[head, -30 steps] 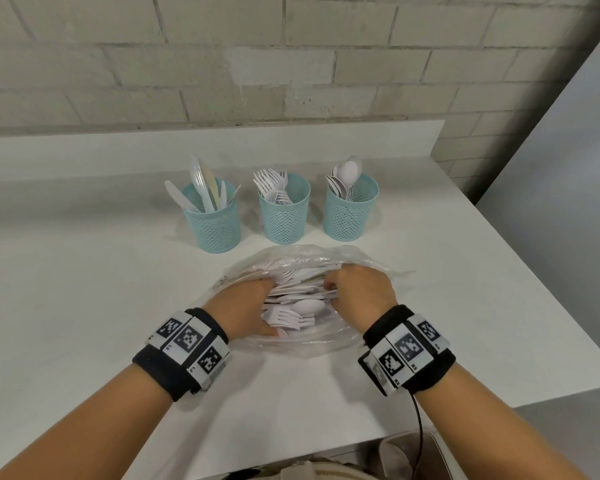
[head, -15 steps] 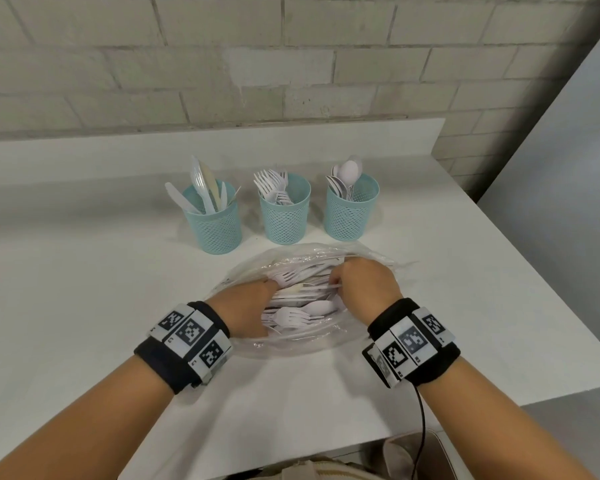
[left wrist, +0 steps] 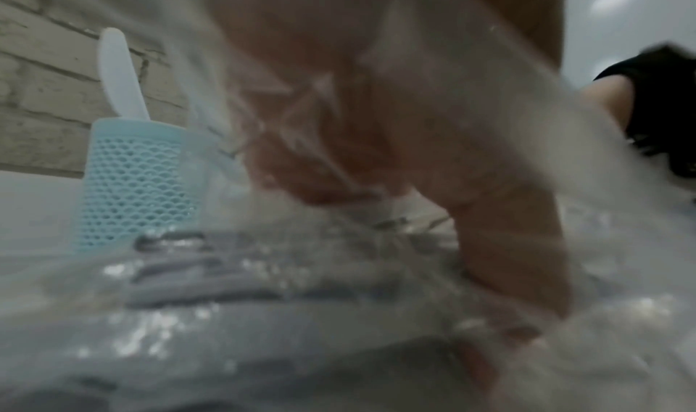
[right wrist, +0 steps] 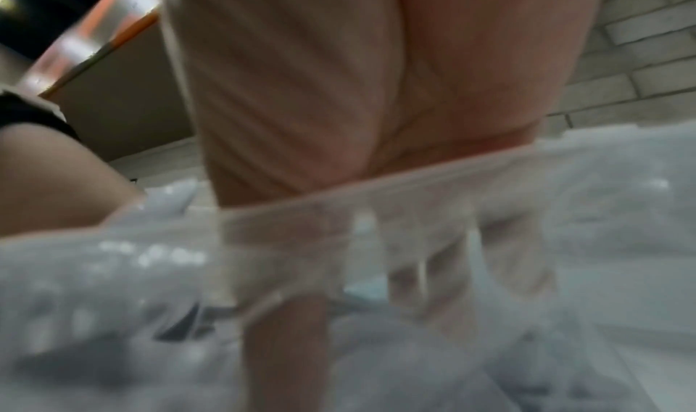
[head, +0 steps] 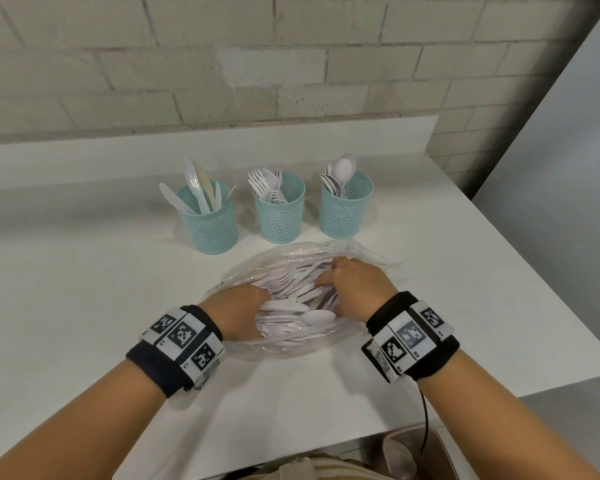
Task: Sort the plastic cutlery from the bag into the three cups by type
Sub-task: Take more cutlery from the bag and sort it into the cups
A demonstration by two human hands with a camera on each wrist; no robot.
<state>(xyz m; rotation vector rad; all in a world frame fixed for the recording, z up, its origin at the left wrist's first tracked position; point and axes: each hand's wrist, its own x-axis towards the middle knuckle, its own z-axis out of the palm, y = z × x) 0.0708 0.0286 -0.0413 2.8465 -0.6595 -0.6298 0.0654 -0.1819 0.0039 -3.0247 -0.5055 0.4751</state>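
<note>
A clear plastic bag [head: 291, 346] full of white plastic cutlery [head: 302, 299] lies on the white table [head: 84, 306]. Behind it stand three teal mesh cups: the knife cup [head: 212, 226], the fork cup [head: 279, 216] and the spoon cup [head: 347, 211]. My left hand [head: 241, 306] is inside the bag's near left side, its fingers buried under the cutlery. My right hand [head: 355, 285] is in the bag's right side, fingers pointing down into the pile. Both wrist views are blurred by the bag film [left wrist: 339, 314] [right wrist: 113, 269]; the knife cup [left wrist: 139, 186] shows beyond the bag in the left wrist view.
A brick wall [head: 291, 64] and a white ledge run behind the cups. The table's right edge [head: 534, 271] slants close to the bag, and its front edge lies just below my forearms. A bag or chair [head: 406, 455] sits below the table.
Both hands have shifted inside the bag. The right hand has moved towards the far right side, and the cutlery pile has been stirred and spread.
</note>
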